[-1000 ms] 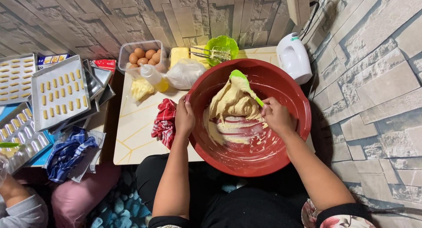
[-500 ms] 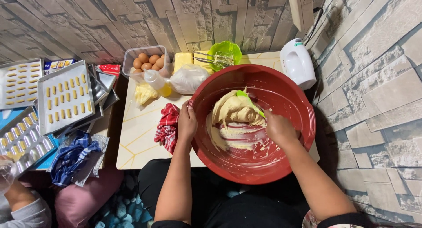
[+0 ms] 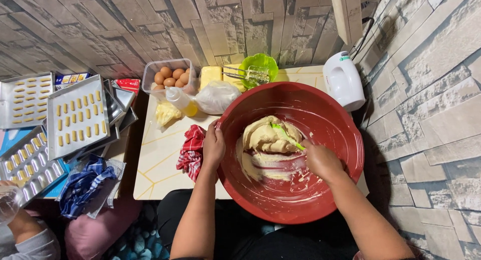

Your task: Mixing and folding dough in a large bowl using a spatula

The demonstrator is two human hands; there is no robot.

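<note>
The red bowl (image 3: 330, 114) overhangs the near edge of the desk (image 3: 160, 160); the desk surface beneath it is hidden. A mound of pale dough (image 3: 268, 137) lies inside the bowl, left of centre, with smears across the floor of the bowl. The left hand (image 3: 213, 146) is clenched over the bowl's left rim, fingertips concealed inside. The right hand (image 3: 320, 160) is closed around a green spatula (image 3: 284, 135); its handle is covered by the fist and its blade is partly buried in the dough. A red checked cloth (image 3: 190, 150) lies just beside the left hand, partly covered by it. The white hand mixer (image 3: 343, 82) rests against the stone wall. At lower left another person's sleeve (image 3: 30, 242) is cut off by the frame edge.
</note>
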